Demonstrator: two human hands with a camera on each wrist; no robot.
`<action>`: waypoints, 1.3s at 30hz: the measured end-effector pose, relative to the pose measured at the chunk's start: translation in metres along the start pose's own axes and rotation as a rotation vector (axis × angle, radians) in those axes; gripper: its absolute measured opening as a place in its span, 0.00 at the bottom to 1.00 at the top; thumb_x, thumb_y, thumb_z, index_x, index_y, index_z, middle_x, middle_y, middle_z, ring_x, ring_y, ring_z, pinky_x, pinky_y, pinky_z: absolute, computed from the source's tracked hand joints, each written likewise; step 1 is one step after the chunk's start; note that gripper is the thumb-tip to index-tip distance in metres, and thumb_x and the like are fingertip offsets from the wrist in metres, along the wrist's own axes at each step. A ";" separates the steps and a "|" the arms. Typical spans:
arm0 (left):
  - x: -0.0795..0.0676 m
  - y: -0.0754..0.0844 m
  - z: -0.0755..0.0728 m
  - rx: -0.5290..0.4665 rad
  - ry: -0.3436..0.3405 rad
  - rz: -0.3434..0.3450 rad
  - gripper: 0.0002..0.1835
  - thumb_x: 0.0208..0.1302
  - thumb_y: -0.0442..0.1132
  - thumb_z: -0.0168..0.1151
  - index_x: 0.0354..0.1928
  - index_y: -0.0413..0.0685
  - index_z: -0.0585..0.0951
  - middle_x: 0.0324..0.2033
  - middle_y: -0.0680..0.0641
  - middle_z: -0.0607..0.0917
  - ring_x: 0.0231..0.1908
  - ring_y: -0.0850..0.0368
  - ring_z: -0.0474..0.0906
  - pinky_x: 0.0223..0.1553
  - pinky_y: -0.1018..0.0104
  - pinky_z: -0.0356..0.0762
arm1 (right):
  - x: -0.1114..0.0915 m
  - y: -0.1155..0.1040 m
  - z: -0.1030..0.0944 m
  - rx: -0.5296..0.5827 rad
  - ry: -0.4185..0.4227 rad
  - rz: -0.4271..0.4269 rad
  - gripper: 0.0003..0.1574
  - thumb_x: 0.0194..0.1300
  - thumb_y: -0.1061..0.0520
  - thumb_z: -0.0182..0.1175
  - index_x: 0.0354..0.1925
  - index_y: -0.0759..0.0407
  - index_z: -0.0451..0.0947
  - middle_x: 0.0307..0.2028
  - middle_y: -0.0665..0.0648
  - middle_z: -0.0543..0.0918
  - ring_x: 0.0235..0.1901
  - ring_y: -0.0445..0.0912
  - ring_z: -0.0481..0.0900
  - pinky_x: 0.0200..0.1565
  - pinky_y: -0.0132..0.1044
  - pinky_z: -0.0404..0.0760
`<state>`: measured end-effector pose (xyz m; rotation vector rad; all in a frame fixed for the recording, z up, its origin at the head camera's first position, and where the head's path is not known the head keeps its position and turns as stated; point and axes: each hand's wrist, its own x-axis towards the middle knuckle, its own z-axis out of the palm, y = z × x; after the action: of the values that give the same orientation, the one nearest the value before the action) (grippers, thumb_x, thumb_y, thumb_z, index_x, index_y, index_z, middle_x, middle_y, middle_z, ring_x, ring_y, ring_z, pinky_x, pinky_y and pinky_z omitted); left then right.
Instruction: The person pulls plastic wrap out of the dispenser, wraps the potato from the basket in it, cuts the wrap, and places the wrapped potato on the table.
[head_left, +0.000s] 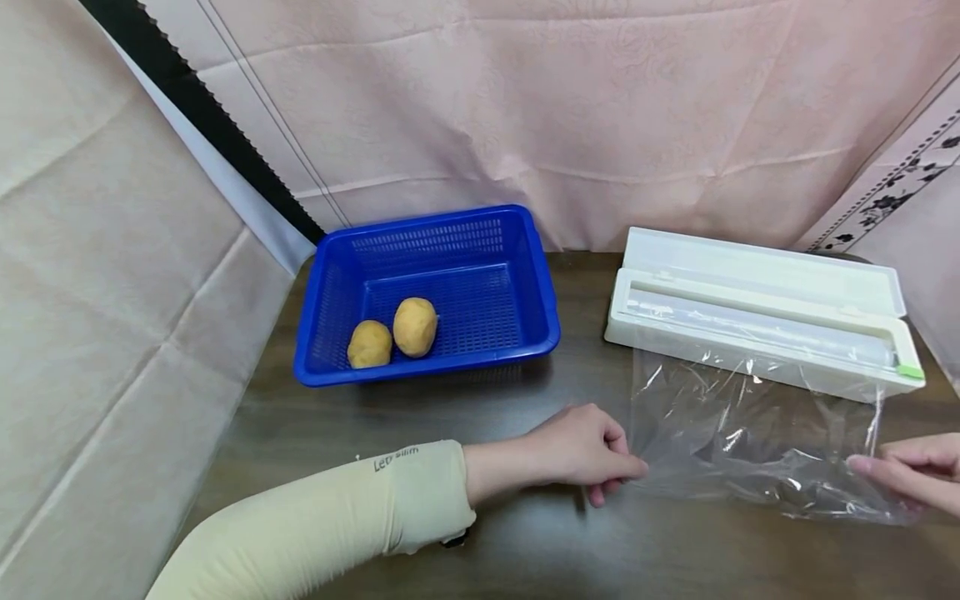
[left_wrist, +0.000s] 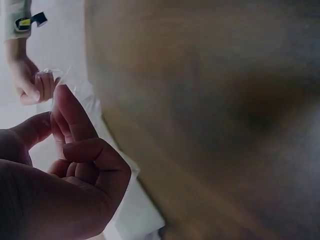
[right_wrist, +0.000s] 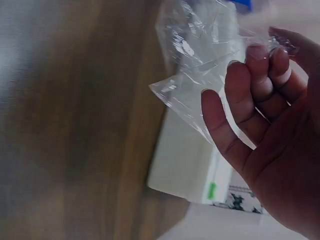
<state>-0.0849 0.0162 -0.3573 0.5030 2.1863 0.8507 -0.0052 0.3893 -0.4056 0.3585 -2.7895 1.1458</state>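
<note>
A sheet of clear plastic wrap (head_left: 750, 433) hangs from the roll (head_left: 757, 327) in a white dispenser box (head_left: 757, 367), whose lid (head_left: 765, 262) is raised. My left hand (head_left: 581, 450) pinches the sheet's left corner between thumb and forefinger. At the other corner, my right hand (head_left: 918, 475) pinches the wrap, partly cut off by the head view's edge. The right wrist view shows the film (right_wrist: 200, 65) bunched at the right thumb and fingertips, with a loose corner dangling. In the left wrist view, the left hand (left_wrist: 85, 160) holds the film's edge.
A blue plastic basket (head_left: 536, 333) stands left of the box, with two potatoes (head_left: 415, 327) inside it. Pale pink cloth (head_left: 525, 108) hangs behind the dark wooden table (head_left: 525, 550), and beige cloth (head_left: 112, 333) on the left.
</note>
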 end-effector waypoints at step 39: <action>-0.009 -0.055 0.041 0.205 -0.031 -0.087 0.18 0.58 0.53 0.65 0.13 0.57 0.76 0.07 0.58 0.78 0.07 0.66 0.74 0.23 0.76 0.68 | -0.045 0.024 0.042 -0.095 -0.438 -0.317 0.28 0.44 0.56 0.76 0.13 0.44 0.63 0.06 0.42 0.64 0.19 0.14 0.45 0.14 0.16 0.49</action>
<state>-0.0538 -0.0105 -0.4124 0.5119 2.2615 0.5714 0.0322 0.3839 -0.4598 1.1160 -2.9667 0.9502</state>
